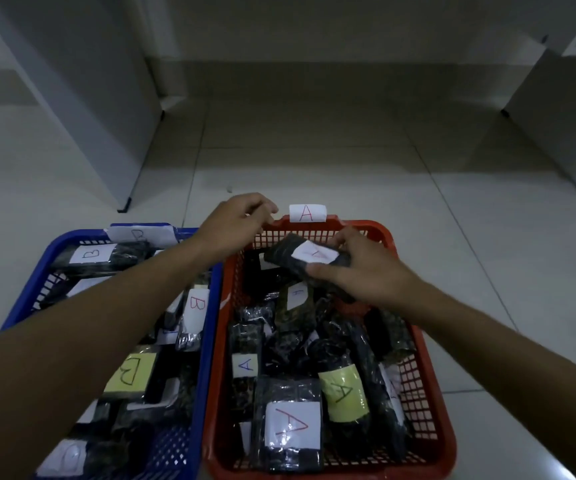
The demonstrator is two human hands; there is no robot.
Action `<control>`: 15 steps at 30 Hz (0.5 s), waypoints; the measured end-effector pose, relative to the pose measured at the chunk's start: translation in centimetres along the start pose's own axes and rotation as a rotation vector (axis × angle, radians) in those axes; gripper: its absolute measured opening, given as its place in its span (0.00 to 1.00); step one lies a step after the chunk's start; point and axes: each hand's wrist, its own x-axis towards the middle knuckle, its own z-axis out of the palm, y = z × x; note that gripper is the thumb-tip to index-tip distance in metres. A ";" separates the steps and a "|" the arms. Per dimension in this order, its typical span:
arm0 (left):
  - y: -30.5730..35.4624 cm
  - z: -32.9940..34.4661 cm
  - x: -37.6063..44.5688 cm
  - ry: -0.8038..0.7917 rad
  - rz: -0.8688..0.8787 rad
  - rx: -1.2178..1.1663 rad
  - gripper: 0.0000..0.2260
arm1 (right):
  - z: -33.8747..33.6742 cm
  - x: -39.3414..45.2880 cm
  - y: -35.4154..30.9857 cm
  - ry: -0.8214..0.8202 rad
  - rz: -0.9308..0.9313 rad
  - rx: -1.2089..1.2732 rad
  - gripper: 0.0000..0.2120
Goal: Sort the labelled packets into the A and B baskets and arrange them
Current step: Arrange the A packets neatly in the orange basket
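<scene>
At centre frame the right hand (359,271) pinches a dark packet (305,259) with a white A label, thumb along its near edge and fingers behind, over the far end of the red basket (428,403), which bears an A tag (306,213) and holds other A packets. The left hand (236,220) reaches to that basket's far rim with fingers curled; whether it grips anything I cannot tell. The blue basket (207,358) at lower left holds B-labelled packets, on the tiled floor (314,150).

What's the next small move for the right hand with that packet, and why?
Probably lower the packet into the red basket and let go. The right hand holds it over the basket's far end; its label appears to read A, matching the basket's A tag. The left hand holds nothing visible.
</scene>
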 end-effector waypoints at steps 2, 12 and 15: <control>-0.1 -0.7 -0.1 0.004 -0.049 -0.028 0.10 | 1.7 0.2 -1.4 -0.054 0.051 0.104 0.15; -1.1 -0.3 -2.2 -0.172 -0.025 0.074 0.11 | 2.4 3.8 -1.0 0.002 0.066 -0.070 0.10; -1.1 -0.3 -2.1 -0.036 -0.027 -0.018 0.08 | 2.4 6.3 -0.2 -0.030 0.162 0.006 0.10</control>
